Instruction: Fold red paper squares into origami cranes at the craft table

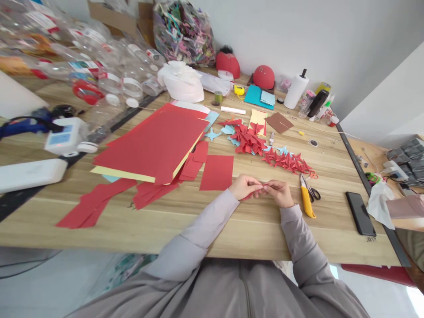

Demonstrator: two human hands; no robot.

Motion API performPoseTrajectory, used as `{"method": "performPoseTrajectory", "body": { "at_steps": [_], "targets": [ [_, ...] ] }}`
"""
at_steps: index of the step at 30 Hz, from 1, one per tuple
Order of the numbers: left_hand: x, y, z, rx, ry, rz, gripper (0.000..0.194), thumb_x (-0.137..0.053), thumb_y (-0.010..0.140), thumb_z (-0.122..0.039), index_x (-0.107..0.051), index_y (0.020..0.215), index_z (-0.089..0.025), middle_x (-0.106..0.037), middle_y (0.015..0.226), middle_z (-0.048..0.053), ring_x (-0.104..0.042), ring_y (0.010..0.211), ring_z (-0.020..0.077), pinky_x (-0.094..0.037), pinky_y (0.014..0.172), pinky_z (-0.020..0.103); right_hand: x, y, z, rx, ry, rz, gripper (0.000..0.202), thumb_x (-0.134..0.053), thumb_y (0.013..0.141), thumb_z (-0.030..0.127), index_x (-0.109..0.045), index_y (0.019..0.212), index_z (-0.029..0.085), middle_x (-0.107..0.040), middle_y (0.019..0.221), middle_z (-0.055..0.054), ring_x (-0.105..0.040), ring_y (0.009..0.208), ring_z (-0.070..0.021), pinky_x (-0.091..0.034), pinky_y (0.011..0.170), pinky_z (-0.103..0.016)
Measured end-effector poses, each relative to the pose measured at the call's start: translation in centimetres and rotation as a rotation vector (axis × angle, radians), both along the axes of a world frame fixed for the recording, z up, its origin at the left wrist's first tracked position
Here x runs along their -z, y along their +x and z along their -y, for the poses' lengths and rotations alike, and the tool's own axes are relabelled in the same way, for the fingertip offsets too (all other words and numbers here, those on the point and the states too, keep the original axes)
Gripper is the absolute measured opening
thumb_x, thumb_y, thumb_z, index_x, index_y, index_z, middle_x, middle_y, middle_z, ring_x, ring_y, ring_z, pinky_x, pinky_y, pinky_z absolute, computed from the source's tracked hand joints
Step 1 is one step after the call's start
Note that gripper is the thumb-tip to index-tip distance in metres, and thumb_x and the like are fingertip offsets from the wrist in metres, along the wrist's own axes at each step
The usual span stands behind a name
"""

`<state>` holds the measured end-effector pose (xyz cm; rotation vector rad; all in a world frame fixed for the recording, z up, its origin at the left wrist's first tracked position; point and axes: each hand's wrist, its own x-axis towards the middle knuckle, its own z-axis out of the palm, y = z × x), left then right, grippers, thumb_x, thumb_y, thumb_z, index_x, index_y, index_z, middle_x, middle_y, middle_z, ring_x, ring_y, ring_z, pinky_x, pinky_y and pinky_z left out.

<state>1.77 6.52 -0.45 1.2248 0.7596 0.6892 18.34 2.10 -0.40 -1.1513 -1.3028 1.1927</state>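
My left hand [245, 187] and my right hand [279, 191] meet above the table, fingertips pinched together on a small piece of red paper [247, 197], mostly hidden by the fingers. Left of my hands lies a red paper square [217, 172]. Beyond it are large red sheets [159, 141] on yellow paper, with cut red strips [94, 203] nearer the front. Folded red paper stars [249, 140] form a heap behind my hands, and another row of red stars [288, 161] extends to the right, with some light blue ones among them.
A yellow-handled cutter [308, 202] and scissors [313, 193] lie right of my right hand, then a black phone [360, 213]. Plastic bottles [109, 84] crowd the back left. A person's sleeve [406, 206] shows at the right edge. White bottle [296, 90] stands at the back.
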Motion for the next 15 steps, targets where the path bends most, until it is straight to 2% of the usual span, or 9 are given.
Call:
{"method": "performPoseTrajectory", "body": {
  "at_steps": [4, 10, 15],
  "targets": [
    [-0.14, -0.02, 0.09, -0.008, 0.006, -0.021, 0.025, -0.074, 0.067, -0.033, -0.069, 0.070, -0.009, -0.067, 0.058, 0.005, -0.056, 0.041, 0.0090, -0.041, 0.037, 0.018, -0.04, 0.14, -0.03, 0.086, 0.022, 0.061, 0.024, -0.078, 0.063, 0.042, -0.071, 0.068, 0.020, -0.068, 0.062, -0.002, -0.061, 0.055, -0.0134, -0.051, 0.053, -0.025],
    [0.01, -0.17, -0.06, 0.081, -0.027, 0.039, 0.033, -0.076, 0.067, -0.039, -0.071, 0.079, -0.009, -0.069, 0.062, 0.006, -0.061, 0.047, 0.0114, -0.046, 0.042, 0.020, -0.26, 0.69, 0.07, 0.032, 0.019, 0.043, 0.022, -0.078, 0.065, 0.039, -0.071, 0.069, 0.019, -0.068, 0.060, -0.002, -0.060, 0.053, -0.0124, -0.050, 0.053, -0.025],
    [-0.03, -0.14, 0.00, 0.145, -0.050, 0.085, 0.039, -0.074, 0.067, -0.047, -0.072, 0.077, -0.009, -0.072, 0.071, 0.010, -0.064, 0.053, 0.0132, -0.051, 0.050, 0.023, -0.36, 0.57, 0.20, 0.008, -0.012, 0.029, 0.027, -0.077, 0.064, 0.043, -0.069, 0.067, 0.018, -0.069, 0.060, -0.002, -0.061, 0.053, -0.0135, -0.052, 0.054, -0.027]
  ]
}}
